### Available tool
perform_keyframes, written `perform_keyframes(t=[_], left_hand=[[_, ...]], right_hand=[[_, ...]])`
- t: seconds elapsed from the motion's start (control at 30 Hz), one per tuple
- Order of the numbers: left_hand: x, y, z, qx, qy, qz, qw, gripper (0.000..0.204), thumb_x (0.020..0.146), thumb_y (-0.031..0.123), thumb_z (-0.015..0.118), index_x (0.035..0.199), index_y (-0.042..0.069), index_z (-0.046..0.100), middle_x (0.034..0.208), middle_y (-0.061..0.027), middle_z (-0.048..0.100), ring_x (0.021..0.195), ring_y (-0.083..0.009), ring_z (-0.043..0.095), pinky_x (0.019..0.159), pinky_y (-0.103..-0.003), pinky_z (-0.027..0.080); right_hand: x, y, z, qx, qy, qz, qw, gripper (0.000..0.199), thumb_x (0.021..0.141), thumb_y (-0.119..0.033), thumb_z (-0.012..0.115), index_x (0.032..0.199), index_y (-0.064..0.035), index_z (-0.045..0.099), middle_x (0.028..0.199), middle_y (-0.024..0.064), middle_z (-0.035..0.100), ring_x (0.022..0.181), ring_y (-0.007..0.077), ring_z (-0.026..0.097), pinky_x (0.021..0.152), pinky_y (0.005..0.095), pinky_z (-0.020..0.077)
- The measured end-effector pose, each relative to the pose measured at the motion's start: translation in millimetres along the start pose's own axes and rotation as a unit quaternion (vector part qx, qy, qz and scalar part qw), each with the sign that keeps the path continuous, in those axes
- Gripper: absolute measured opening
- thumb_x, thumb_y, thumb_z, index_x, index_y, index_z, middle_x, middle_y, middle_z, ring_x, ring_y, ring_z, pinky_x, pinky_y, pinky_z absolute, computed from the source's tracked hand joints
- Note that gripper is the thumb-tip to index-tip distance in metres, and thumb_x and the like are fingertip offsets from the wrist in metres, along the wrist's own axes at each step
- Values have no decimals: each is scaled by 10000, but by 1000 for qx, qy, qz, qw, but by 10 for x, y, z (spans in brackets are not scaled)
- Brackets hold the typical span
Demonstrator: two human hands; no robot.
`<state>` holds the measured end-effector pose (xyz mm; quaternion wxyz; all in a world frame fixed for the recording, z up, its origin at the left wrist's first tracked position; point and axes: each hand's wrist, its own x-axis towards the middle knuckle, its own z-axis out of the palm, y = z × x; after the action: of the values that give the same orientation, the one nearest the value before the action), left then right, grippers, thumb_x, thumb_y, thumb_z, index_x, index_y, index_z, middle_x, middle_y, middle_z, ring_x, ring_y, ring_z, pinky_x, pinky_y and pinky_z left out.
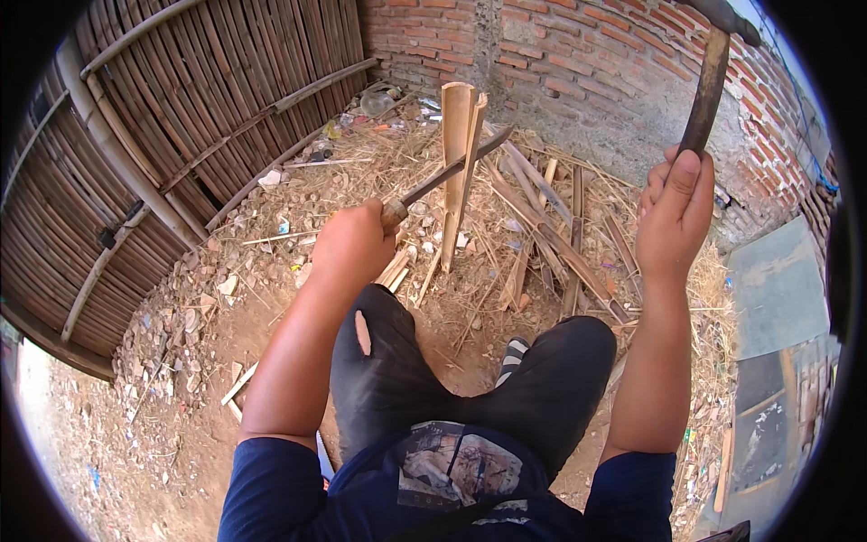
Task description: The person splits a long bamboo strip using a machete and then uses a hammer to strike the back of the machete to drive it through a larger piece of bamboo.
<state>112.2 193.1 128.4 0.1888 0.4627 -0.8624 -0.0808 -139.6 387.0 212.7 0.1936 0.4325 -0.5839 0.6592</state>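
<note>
L hand (354, 246) gripping knife (452, 173), blade biting into upright bamboo piece (458, 163) w/ split just starting. R hand (673, 212) fist-tight, raising hammer (709, 77). Most of length uncut.

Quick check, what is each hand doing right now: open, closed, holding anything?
Left hand: closed on the handle of a knife set into the upright bamboo piece.
Right hand: closed on a raised hammer.
</note>
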Motion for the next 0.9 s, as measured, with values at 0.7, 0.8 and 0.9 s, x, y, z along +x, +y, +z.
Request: perform_keyframes(t=[0.7,0.8,0.9], left_hand=[[-5,-72,-15,13,-29,-24,999,279,880,275,708,946,9,654,896,-248,707,897,-428,686,810,-532,537],[1,-43,-13,12,-35,-17,999,280,879,280,711,961,18,658,911,-242,711,906,-423,688,813,-526,540],[17,-69,8,26,-55,-18,998,285,880,284,711,979,22,659,918,-232,716,915,-419,690,817,-521,542]], right_hand=[[-135,84,140,0,-25,16,1000,380,1094,-408,438,1067,-43,539,672,11,515,551,107,502,507,301,382],[-553,483,296,-169,-149,-21,974,349,1088,-388,443,1079,-47,518,659,131,607,596,311,640,524,407,448],[-955,799,486,-277,-337,84,896,361,1077,-384,460,1050,-33,540,678,217,628,695,451,649,600,500,473]])
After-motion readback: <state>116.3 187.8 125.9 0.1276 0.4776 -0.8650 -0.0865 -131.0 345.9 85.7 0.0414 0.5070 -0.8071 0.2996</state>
